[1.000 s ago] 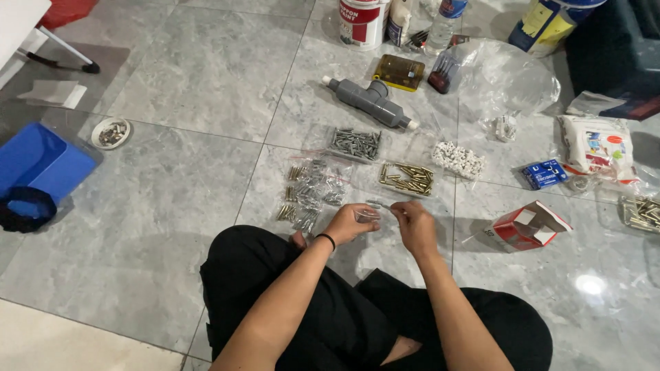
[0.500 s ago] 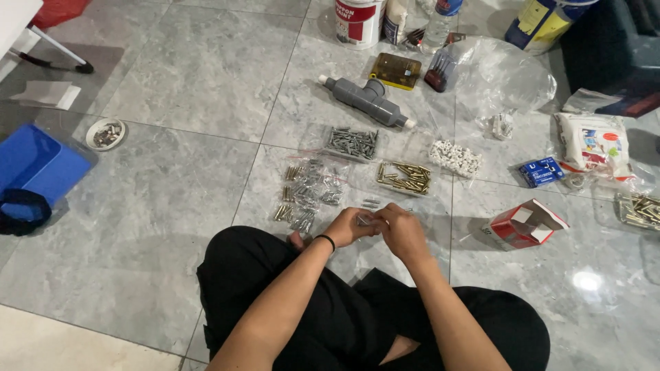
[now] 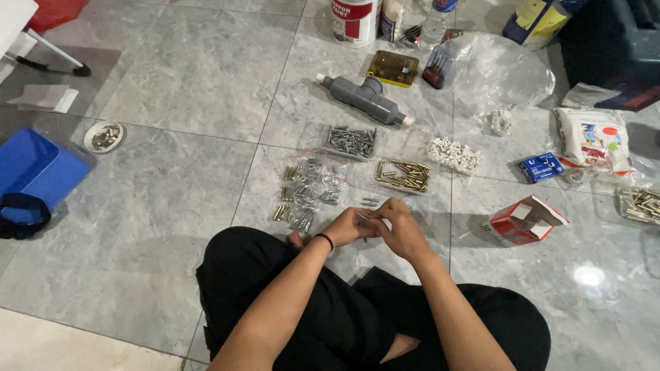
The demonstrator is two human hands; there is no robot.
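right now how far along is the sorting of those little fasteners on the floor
Already sorted, it seems: grey pieces in one clear tray, brass ones in another, white clips in a heap. In hand: the left hand and right hand meet over something too small to identify. Left: a mixed pile of bagged pieces and a few loose ones on the tiles.

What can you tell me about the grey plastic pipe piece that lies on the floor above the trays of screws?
The grey pipe tee fitting looks like matte plastic. It has a long straight body lying flat and slanted, its upper end toward the left and its lower end toward the right, with a short side branch that points up and right. Wider collars sit at the ends, and the lower right end shows a pale tip. It rests on the grey tiled floor, just above a clear tray of grey screws. Neither hand touches it.
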